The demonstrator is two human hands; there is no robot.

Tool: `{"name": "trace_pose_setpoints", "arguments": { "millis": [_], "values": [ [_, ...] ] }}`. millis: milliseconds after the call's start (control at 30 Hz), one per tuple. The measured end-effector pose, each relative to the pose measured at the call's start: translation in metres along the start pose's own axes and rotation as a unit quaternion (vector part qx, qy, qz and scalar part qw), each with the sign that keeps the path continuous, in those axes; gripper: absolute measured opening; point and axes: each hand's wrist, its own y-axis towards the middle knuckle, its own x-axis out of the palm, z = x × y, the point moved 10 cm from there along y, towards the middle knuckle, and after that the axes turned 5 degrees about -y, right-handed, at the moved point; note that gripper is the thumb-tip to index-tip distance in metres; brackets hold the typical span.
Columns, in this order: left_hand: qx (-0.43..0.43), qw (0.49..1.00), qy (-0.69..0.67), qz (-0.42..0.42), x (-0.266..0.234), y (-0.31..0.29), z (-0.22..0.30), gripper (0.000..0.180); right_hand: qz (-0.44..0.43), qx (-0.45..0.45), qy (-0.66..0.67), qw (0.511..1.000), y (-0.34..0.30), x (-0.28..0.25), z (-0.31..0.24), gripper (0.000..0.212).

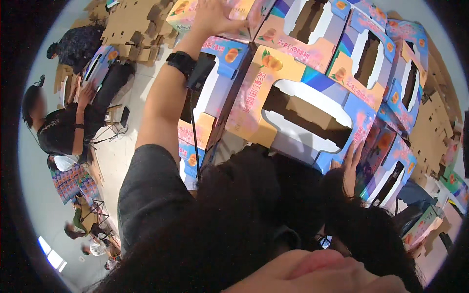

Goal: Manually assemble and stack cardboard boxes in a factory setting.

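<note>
My left hand (215, 20), with a black watch (181, 63) on its wrist, reaches far forward. Its thumb is spread and it rests on a yellow and pink carton (184, 13) with fruit pictures; the fingertips are partly cut off by the upper edge. Right in front of me a colourful carton (298, 78) lies with its white-rimmed cut-out opening facing up, brown cardboard showing inside. My right hand (350, 168) lies with stretched fingers against this carton's near right corner, its palm mostly hidden by dark hair.
Similar cartons (367, 56) are stacked closely ahead and to the right, with another carton (210, 93) under my left forearm. Flattened brown cardboard (132, 27) lies far left, more cardboard (432, 127) at right. A seated person (61, 124) at left handles a carton (99, 66); others sit farther back.
</note>
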Motion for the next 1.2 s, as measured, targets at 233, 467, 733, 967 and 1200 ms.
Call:
{"name": "trace_pose_setpoints", "arguments": {
  "millis": [233, 467, 733, 967, 1200],
  "values": [
    [-0.066, 0.990, -0.109, -0.052, -0.068, 0.032, 0.003, 0.088, 0.049, -0.041, 0.026, 0.998, -0.008, 0.000, -0.002, 0.065],
    [0.051, 0.994, -0.079, -0.055, -0.124, 0.006, 0.038, 0.080, 0.098, -0.090, -0.024, 0.991, -0.016, -0.002, 0.011, 0.067],
    [0.079, 0.996, -0.013, -0.031, -0.259, -0.066, 0.088, 0.077, 0.125, -0.051, 0.030, 0.990, -0.023, 0.000, 0.032, 0.071],
    [0.212, 0.975, -0.045, -0.048, -0.380, -0.171, 0.210, 0.084, 0.096, 0.068, 0.426, 0.897, -0.067, -0.055, 0.020, 0.064],
    [0.418, 0.868, -0.206, -0.171, -0.411, -0.281, 0.317, 0.095, -0.190, -0.153, 0.777, 0.580, -0.146, -0.096, -0.060, 0.067]
  ]
}}
